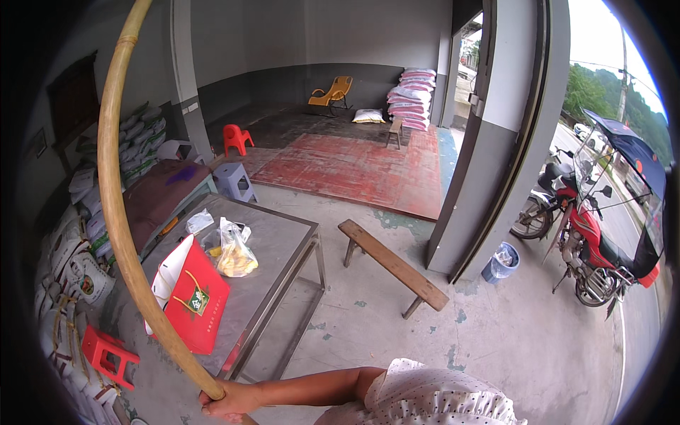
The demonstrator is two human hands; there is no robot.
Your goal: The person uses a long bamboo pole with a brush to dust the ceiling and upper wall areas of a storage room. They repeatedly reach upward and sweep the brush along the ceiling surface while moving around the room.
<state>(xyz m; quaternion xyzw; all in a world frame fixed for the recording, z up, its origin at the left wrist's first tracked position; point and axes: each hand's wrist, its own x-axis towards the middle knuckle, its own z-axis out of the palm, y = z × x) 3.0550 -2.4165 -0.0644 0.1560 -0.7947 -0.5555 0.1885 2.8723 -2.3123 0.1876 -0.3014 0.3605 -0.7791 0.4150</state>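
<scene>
My left hand [229,399] is closed round a long bamboo pole [109,133] at the bottom of the view. From the hand the pole rises to the upper left, looking bowed, and leaves the picture at the top; a short piece shows below the hand. My right hand is out of view. Behind the pole stands a metal-framed table [276,228]. On it are a red paper gift bag [212,313] with cord handles, a clear plastic bag of yellow food [236,257] and a small white plastic packet [200,221].
A wooden bench [393,263] stands right of the table, near a blue waste bin [500,265] and a grey pillar [467,196]. Filled sacks [87,281] and a red stool [109,353] are at left. A red motorcycle [589,228] is parked outside.
</scene>
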